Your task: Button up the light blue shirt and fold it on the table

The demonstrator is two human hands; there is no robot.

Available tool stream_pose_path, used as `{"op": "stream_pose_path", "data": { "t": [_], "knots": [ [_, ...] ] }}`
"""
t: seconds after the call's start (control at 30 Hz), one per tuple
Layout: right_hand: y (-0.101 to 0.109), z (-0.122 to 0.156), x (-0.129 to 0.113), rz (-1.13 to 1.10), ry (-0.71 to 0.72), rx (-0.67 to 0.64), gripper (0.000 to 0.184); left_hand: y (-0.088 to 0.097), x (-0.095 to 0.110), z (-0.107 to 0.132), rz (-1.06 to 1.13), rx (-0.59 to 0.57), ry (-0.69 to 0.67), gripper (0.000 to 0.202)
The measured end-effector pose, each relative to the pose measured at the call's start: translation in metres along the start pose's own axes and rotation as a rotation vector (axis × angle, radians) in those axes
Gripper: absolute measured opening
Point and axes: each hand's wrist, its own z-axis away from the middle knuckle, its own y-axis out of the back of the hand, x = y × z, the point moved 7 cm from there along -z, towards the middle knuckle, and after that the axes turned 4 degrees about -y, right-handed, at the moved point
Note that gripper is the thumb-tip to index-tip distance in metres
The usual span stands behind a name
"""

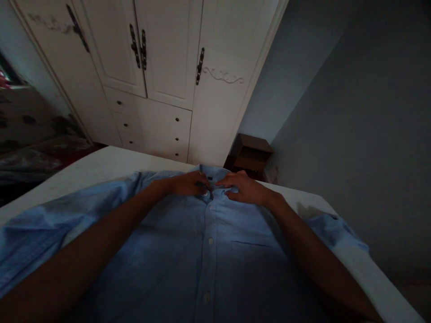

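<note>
A light blue button-up shirt (188, 251) lies face up and spread out on a white surface (101, 163), collar at the far end and sleeves out to both sides. My left hand (188, 183) is closed in a pinch on the shirt's left collar edge by the top button. My right hand (244, 187) pinches the facing edge of the placket just beside it. The fingertips of both hands nearly meet at the top button (206, 194). White buttons (210, 241) run down the middle, and a chest pocket (252, 251) shows on the right.
A white wardrobe (161, 67) with dark handles and drawers stands behind the surface. A small brown wooden stand (251, 154) sits at its right. A grey wall (353, 112) fills the right side. Patterned bedding (30, 130) lies at far left.
</note>
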Motion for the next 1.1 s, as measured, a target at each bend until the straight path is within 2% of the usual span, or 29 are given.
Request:
{"op": "stream_pose_path", "data": {
  "t": [0.17, 0.37, 0.53, 0.67, 0.8, 0.97, 1.1],
  "knots": [
    [0.001, 0.003, -0.009, -0.003, 0.06, -0.019, 0.021, 0.003, -0.008, 0.002, 0.022, 0.0, 0.071, 0.021],
    [0.003, -0.003, -0.008, 0.142, 0.073, 0.118, 0.012, 0.011, -0.011, -0.013, 0.074, 0.184, 0.147, 0.029],
    [0.007, -0.002, -0.003, 0.142, 0.101, 0.272, 0.014, 0.007, -0.006, -0.02, 0.207, 0.245, 0.118, 0.026],
    [0.002, -0.001, -0.001, 0.129, 0.136, 0.327, 0.014, 0.003, -0.011, -0.017, 0.268, 0.277, 0.162, 0.026],
    [-0.007, 0.003, -0.001, 0.21, 0.117, 0.414, 0.016, -0.002, -0.018, -0.015, 0.375, 0.295, 0.163, 0.027],
    [-0.023, 0.013, -0.015, 0.422, 0.288, 0.571, 0.016, -0.009, -0.018, -0.007, 0.458, 0.36, 0.144, 0.023],
    [-0.026, 0.023, -0.021, 0.439, 0.409, 0.71, 0.01, -0.011, -0.009, 0.005, 0.432, 0.459, 0.159, 0.025]
  ]
}}
